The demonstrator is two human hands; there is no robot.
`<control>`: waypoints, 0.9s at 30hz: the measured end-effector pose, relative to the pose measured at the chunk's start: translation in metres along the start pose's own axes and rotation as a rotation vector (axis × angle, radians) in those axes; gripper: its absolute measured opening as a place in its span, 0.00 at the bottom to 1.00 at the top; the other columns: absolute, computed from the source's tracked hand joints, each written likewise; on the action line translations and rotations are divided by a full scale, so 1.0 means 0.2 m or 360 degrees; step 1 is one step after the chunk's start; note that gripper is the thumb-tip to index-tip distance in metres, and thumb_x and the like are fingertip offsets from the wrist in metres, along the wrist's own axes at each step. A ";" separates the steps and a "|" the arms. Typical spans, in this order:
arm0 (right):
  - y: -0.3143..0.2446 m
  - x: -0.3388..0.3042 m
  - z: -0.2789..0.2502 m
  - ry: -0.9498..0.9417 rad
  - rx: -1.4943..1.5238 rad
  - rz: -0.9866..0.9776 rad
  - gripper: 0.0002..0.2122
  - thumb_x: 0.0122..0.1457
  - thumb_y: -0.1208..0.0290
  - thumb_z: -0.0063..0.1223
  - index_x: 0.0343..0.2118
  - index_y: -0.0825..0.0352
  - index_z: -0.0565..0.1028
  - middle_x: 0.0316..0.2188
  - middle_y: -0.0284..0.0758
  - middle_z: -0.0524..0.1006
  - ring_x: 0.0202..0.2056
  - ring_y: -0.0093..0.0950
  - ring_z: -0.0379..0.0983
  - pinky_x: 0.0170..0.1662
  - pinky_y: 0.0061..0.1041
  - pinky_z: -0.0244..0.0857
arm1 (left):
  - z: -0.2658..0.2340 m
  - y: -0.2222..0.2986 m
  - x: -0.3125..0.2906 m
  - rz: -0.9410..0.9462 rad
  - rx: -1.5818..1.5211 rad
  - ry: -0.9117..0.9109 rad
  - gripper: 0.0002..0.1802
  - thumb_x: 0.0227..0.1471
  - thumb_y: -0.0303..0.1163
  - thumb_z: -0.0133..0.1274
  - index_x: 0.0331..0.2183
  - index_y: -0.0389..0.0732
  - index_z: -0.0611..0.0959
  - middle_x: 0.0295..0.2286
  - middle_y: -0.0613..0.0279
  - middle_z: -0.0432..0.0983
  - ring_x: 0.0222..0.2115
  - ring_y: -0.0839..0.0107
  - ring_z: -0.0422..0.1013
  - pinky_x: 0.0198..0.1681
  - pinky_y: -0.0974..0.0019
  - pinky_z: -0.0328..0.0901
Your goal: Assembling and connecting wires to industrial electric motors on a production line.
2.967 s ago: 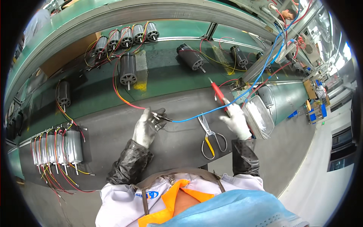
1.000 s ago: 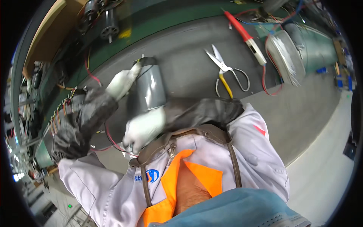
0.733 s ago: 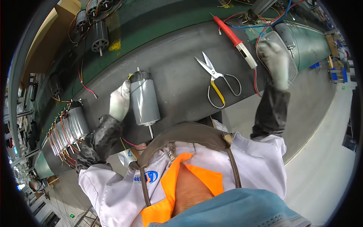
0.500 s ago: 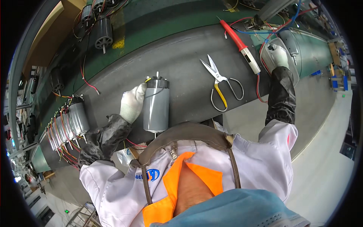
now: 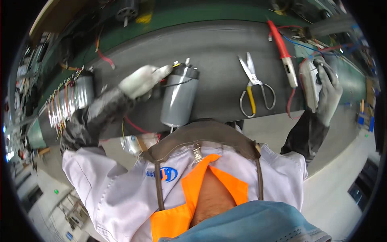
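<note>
A grey cylindrical motor [image 5: 179,99] lies on the dark bench mat, its shaft pointing away from me and tilted slightly right. My left hand [image 5: 145,80], in a white glove, is closed in a pinch at the motor's far left edge, beside a short yellow wire [image 5: 176,64]. A dark lead [image 5: 179,84] bends across the motor's casing toward that hand. Far to the right, my right hand [image 5: 329,90], also gloved, is at a white tray [image 5: 309,82]. Its fingers are curled around something dark at the tray's far end, too blurred to name.
Yellow-and-grey-handled scissors [image 5: 252,80] and a red-and-white pen-shaped tool [image 5: 283,54] with a red cord lie between my hands. Several silver motors with coloured wires [image 5: 70,99] stand in a row at left. Another motor [image 5: 127,12] is on the green surface beyond.
The whole view has shifted and turned. The motor now leans to the right. My right hand has turned at the tray, with its fingers over a dark thing. My left hand stays by the motor's end.
</note>
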State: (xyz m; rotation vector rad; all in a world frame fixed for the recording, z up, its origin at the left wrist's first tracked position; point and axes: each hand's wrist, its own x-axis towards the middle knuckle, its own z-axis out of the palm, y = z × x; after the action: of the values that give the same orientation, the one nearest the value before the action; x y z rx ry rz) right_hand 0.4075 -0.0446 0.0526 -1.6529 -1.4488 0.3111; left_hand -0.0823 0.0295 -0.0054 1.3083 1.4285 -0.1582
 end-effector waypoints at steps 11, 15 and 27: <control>-0.51 -0.56 1.15 -0.0727 0.1122 0.0305 0.12 0.57 0.75 0.61 0.45 0.67 0.78 0.37 0.36 0.80 0.31 0.25 0.78 0.32 0.24 0.73 | -0.12 0.15 -0.12 -0.0051 0.0069 -0.0267 0.29 0.63 0.56 0.44 0.35 0.37 0.82 0.14 0.69 0.67 0.12 0.80 0.64 0.15 0.74 0.57; -0.54 -0.57 1.18 -0.0547 0.0251 -0.1179 0.13 0.51 0.79 0.62 0.41 0.64 0.80 0.36 0.36 0.81 0.30 0.32 0.78 0.33 0.29 0.73 | -0.07 0.08 -0.17 -0.0101 -0.0120 -0.0265 0.31 0.64 0.56 0.40 0.40 0.35 0.81 0.19 0.67 0.71 0.13 0.80 0.65 0.15 0.74 0.58; -0.60 -0.46 1.18 -0.0764 0.0616 -0.0524 0.12 0.59 0.77 0.56 0.46 0.67 0.79 0.35 0.35 0.81 0.30 0.24 0.78 0.31 0.21 0.71 | 0.22 -0.03 -0.04 0.0410 -0.1294 0.0316 0.15 0.59 0.35 0.55 0.41 0.32 0.79 0.26 0.61 0.79 0.18 0.79 0.72 0.17 0.76 0.63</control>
State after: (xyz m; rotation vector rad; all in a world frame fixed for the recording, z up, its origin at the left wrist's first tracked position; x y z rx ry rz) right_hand 0.1386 -0.0304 -0.0264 -1.0452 -1.8427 0.7845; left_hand -0.0624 -0.0089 -0.0193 0.8166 1.2596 0.6777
